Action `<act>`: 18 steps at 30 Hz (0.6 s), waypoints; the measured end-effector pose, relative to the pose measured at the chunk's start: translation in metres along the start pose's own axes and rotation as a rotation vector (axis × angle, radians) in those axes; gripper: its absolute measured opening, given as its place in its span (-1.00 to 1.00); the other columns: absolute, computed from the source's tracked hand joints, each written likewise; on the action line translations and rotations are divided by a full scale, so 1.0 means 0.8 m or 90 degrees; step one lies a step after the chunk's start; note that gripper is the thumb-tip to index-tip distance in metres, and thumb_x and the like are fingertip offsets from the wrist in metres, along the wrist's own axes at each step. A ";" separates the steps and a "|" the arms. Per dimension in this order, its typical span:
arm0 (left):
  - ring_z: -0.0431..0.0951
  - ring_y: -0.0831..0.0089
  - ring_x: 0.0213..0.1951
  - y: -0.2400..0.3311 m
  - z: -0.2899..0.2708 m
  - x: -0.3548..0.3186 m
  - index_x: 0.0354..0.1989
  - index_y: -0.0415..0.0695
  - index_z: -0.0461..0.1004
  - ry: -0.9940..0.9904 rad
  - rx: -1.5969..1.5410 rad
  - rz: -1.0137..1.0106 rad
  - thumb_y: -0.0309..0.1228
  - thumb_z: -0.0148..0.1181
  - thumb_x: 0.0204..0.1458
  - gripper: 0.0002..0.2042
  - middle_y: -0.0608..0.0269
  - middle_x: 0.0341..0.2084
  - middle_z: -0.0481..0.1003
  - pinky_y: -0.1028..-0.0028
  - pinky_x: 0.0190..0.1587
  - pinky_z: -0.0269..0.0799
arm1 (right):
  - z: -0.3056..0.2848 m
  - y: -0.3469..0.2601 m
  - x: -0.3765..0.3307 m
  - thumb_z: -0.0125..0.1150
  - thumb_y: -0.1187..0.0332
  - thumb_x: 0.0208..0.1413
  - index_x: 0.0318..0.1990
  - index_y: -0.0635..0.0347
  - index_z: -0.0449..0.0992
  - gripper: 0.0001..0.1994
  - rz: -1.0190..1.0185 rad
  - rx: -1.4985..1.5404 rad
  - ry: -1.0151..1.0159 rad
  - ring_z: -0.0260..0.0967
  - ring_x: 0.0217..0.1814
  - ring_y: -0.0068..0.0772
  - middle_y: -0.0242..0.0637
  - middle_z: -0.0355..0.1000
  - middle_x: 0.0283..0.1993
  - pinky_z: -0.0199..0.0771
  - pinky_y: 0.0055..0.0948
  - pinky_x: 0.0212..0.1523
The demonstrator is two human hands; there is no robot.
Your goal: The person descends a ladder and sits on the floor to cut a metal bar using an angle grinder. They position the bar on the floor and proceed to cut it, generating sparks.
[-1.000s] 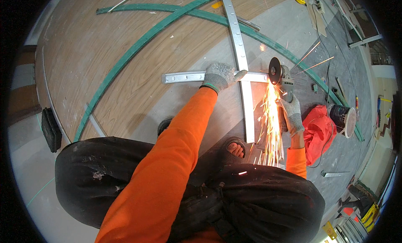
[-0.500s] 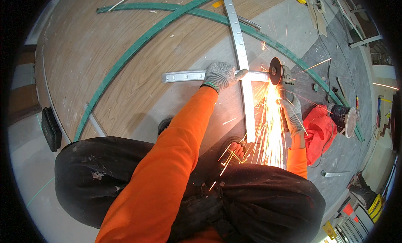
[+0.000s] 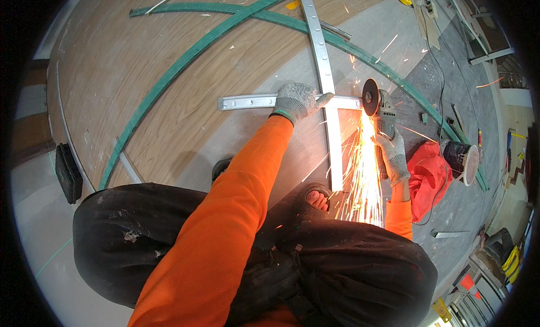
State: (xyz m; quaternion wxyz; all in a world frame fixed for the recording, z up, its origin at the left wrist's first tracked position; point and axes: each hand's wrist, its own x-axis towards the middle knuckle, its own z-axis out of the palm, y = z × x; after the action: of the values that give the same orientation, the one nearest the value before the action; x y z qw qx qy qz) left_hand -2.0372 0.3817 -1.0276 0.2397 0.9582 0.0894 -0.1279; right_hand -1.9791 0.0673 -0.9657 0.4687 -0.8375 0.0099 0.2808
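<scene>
My left hand (image 3: 296,102), in a grey work glove, is closed over a short galvanized metal channel (image 3: 247,102) and presses it down where it crosses a longer metal channel (image 3: 316,43). The short piece lies crosswise over the long one. My right hand (image 3: 394,149), gloved too, grips the body of an angle grinder (image 3: 386,116). The grinder's thin disc (image 3: 370,97) meets the right end of the short channel. A dense stream of sparks (image 3: 363,180) pours from there toward my right knee. Part of the right hand's fingers is hidden behind the tool and glare.
Two long green strips (image 3: 169,74) cross on the wood-look floor. Beside my right forearm lie a red cloth (image 3: 428,178) and a bucket (image 3: 464,161), with a power cord (image 3: 442,90) running past. My bare toes (image 3: 318,200) show close to the sparks.
The grinder and both hands stay almost in place. The spark stream has shifted slightly and sprays less widely near my foot.
</scene>
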 end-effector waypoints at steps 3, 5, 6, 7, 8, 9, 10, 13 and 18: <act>0.72 0.02 -0.23 0.000 -0.003 -0.001 -0.31 -0.20 0.74 -0.013 -0.002 -0.001 0.42 -0.27 0.27 -0.12 -0.16 -0.40 0.67 0.12 -0.02 0.58 | 0.003 -0.001 -0.001 0.36 0.42 0.12 0.01 0.27 0.53 -0.69 -0.011 -0.002 0.009 0.48 -0.15 -0.49 -0.37 0.53 -0.22 0.51 -0.44 -0.04; 0.72 0.02 -0.23 -0.003 0.001 -0.002 -0.30 -0.21 0.74 -0.004 -0.010 0.003 0.43 -0.27 0.27 -0.11 -0.16 -0.40 0.67 0.12 -0.02 0.59 | 0.003 0.003 -0.001 0.37 0.42 0.12 0.01 0.28 0.54 -0.69 -0.040 0.009 -0.001 0.48 -0.15 -0.49 -0.37 0.53 -0.22 0.51 -0.44 -0.03; 0.73 0.02 -0.23 -0.002 -0.001 -0.001 -0.30 -0.22 0.74 -0.013 -0.005 -0.001 0.43 -0.27 0.27 -0.11 -0.17 -0.40 0.67 0.13 -0.02 0.59 | 0.000 0.007 -0.005 0.37 0.42 0.12 0.01 0.28 0.53 -0.69 -0.063 0.023 -0.009 0.48 -0.14 -0.49 -0.36 0.54 -0.22 0.51 -0.44 -0.03; 0.73 0.02 -0.23 0.000 -0.003 0.000 -0.30 -0.22 0.74 -0.022 0.001 -0.004 0.43 -0.27 0.27 -0.11 -0.17 -0.40 0.67 0.13 -0.02 0.59 | -0.003 0.011 -0.007 0.38 0.41 0.12 0.02 0.29 0.53 -0.68 -0.087 0.037 -0.017 0.48 -0.14 -0.48 -0.36 0.55 -0.21 0.50 -0.44 -0.02; 0.73 0.02 -0.24 0.002 -0.005 0.000 -0.29 -0.22 0.74 -0.031 0.007 -0.008 0.43 -0.28 0.27 -0.11 -0.17 -0.40 0.67 0.13 -0.02 0.59 | -0.004 0.013 -0.004 0.39 0.41 0.11 0.02 0.29 0.53 -0.67 -0.060 0.016 -0.006 0.48 -0.14 -0.48 -0.35 0.55 -0.20 0.50 -0.43 -0.02; 0.73 0.01 -0.23 0.002 -0.005 -0.001 -0.29 -0.22 0.74 -0.026 0.009 -0.006 0.43 -0.28 0.27 -0.11 -0.17 -0.39 0.67 0.13 -0.02 0.59 | -0.002 0.009 -0.001 0.40 0.41 0.11 0.02 0.30 0.53 -0.66 -0.033 -0.003 0.002 0.48 -0.15 -0.48 -0.34 0.55 -0.20 0.50 -0.43 -0.02; 0.73 0.01 -0.23 0.001 -0.005 -0.002 -0.29 -0.22 0.74 -0.022 0.011 -0.005 0.43 -0.28 0.27 -0.11 -0.18 -0.39 0.67 0.12 -0.02 0.59 | 0.000 0.007 0.001 0.40 0.40 0.10 0.02 0.30 0.53 -0.65 -0.007 -0.022 0.010 0.48 -0.15 -0.48 -0.33 0.56 -0.19 0.50 -0.43 -0.03; 0.73 -0.01 -0.21 0.000 -0.005 -0.001 -0.28 -0.21 0.74 -0.020 0.011 0.000 0.42 -0.29 0.27 -0.11 -0.19 -0.38 0.67 0.12 0.00 0.59 | -0.003 0.009 -0.001 0.41 0.40 0.07 0.03 0.30 0.52 -0.63 -0.033 -0.007 -0.003 0.47 -0.18 -0.48 -0.32 0.56 -0.18 0.49 -0.43 -0.07; 0.73 0.02 -0.17 0.003 -0.010 -0.002 -0.22 -0.17 0.75 -0.044 0.017 -0.011 0.40 -0.33 0.30 -0.13 -0.17 -0.33 0.68 0.12 0.02 0.59 | 0.002 0.001 -0.008 0.37 0.42 0.06 0.04 0.30 0.51 -0.62 -0.025 -0.021 0.002 0.44 -0.22 -0.49 -0.37 0.53 -0.20 0.47 -0.45 -0.13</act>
State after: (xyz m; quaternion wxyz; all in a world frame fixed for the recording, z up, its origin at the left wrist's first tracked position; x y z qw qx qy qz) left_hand -2.0368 0.3834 -1.0190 0.2291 0.9554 0.0879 -0.1644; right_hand -1.9853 0.0663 -0.9637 0.4602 -0.8455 -0.0101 0.2705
